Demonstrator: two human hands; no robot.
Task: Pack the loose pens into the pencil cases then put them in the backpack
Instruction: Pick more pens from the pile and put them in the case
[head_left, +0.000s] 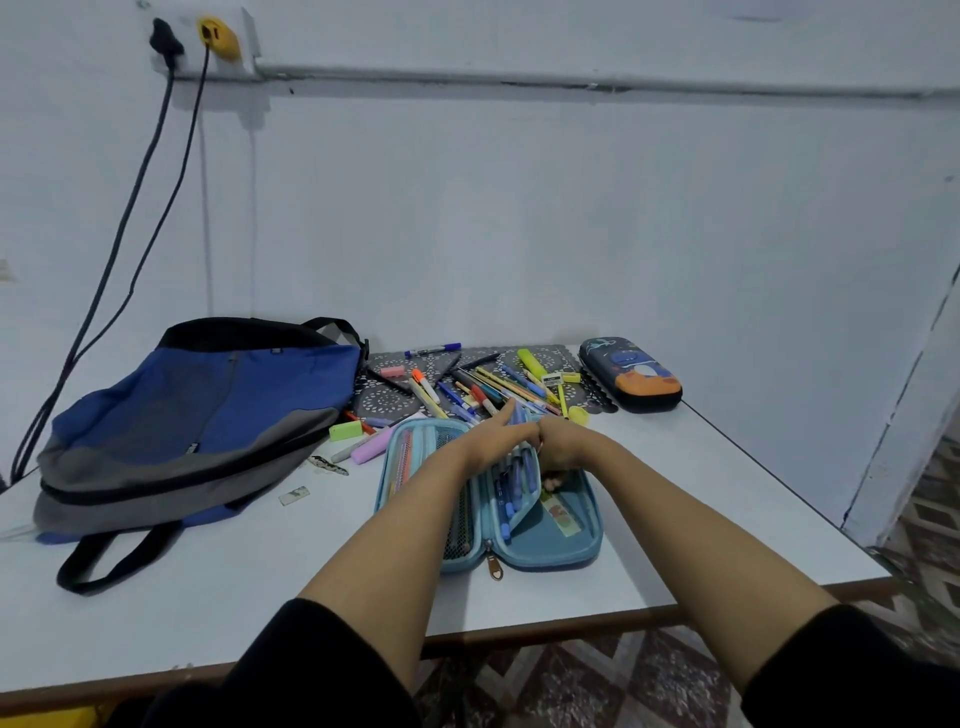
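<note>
Lying unzipped and spread flat on the table, the light-blue pencil case sits right in front of the person, just right of the backpack. It is a padded, rounded-oblong shell with a mesh pocket in its left half, a smooth teal lining in the right and a brown zip pull at the near edge. A middle flap stands up, lined with blue pens. The left hand curls its lower fingers round the tops of these pens, forefinger pointing straight out. The right hand presses close beside it, its fingers bent down out of sight, so I cannot tell what it grasps.

Behind them the loose pens lie scattered on a dark lacy mat, along with a yellow highlighter and a pink eraser. A green eraser lies nearer the backpack. A second pencil case, hard-shelled, navy and orange, lies zipped at the far right.

The backpack is soft blue and grey fabric with black straps, slumped on its side. The tabletop is smooth and white with a brown edge, set against a pale painted wall where two black cables hang down. The floor is patterned tile.
</note>
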